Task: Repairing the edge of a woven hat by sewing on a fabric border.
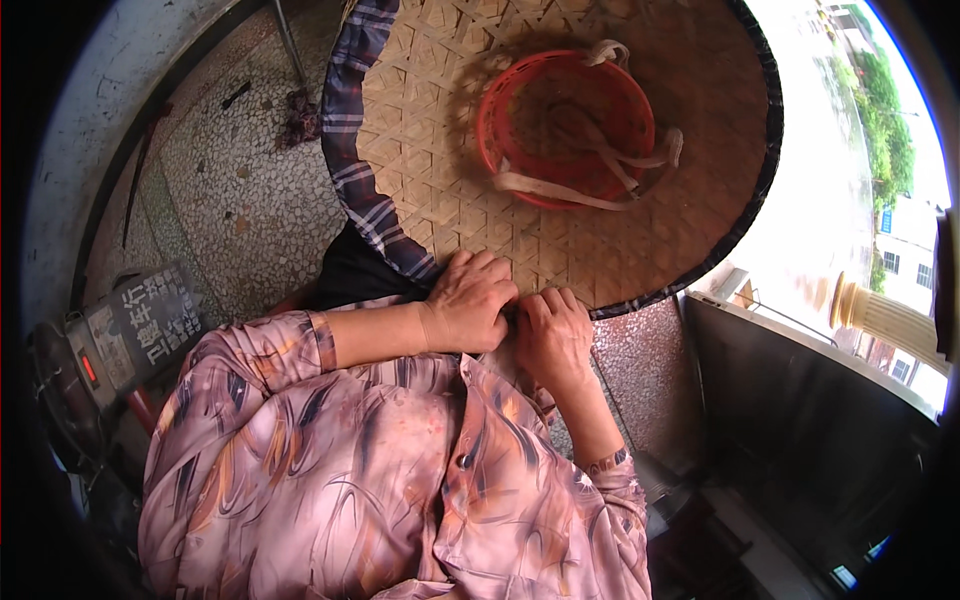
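Note:
A wide woven bamboo hat (430, 150) lies with its inner side up, leaning away from my lap. Plaid cloth trim (355, 190) folds broadly over its left rim and shows as a narrow band on the right. Inside the hat sits a red plastic head ring (487, 125), with pale fabric straps (560, 190) hanging loose across it. My left hand (470, 303) grips the near rim, fingers curled over the edge. Close beside it, my right hand (553, 335) pinches the same rim. Whatever lies between the two sets of fingertips is hidden.
Speckled stone floor (230, 180) spreads to the left, with a thin metal pole (290, 40) at the top. A dark seat-like object with a printed panel (140, 325) stands at lower left. On the right is a dark low panel (800, 390), with a bright street beyond.

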{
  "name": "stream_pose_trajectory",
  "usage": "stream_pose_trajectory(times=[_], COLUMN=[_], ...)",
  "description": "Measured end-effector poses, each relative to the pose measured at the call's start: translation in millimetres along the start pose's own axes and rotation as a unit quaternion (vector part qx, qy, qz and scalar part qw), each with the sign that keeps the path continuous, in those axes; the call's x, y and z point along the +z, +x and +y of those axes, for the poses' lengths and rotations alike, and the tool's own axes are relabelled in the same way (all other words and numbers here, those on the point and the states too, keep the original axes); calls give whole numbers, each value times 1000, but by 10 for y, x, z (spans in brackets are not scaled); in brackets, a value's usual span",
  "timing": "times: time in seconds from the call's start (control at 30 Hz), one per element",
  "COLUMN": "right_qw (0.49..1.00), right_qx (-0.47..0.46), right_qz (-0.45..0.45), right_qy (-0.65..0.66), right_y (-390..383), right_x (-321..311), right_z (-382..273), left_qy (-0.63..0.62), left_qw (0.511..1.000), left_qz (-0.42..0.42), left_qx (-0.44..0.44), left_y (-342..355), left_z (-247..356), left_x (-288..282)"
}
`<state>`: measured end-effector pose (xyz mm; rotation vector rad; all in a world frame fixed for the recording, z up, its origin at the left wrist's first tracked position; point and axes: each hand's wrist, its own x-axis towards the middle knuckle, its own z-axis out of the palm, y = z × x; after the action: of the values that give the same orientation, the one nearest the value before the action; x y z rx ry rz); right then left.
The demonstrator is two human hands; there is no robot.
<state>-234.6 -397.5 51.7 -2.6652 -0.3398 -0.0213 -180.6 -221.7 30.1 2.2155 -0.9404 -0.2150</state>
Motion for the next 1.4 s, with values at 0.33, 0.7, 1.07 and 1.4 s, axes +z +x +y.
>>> stream_pose_trajectory(times=[0.33, 0.7, 1.07, 1.4], right_qw=[980, 956, 973, 975], right_qx=[63, 218, 190, 188], right_qz=[84, 61, 84, 83], right_qy=[166, 187, 96, 80], right_y=[-281, -491, -480, -503], right_x=[-326, -124, 35, 23], right_z=[30, -154, -224, -245], left_qy=[4, -1, -30, -35], left_qw=[1000, 999, 999, 999], left_qz=[-8, -33, -36, -26], left_qx=[5, 19, 17, 16], left_y=[20, 43, 39, 29], left_z=[-11, 3, -35, -34], left_x=[62, 71, 104, 87])
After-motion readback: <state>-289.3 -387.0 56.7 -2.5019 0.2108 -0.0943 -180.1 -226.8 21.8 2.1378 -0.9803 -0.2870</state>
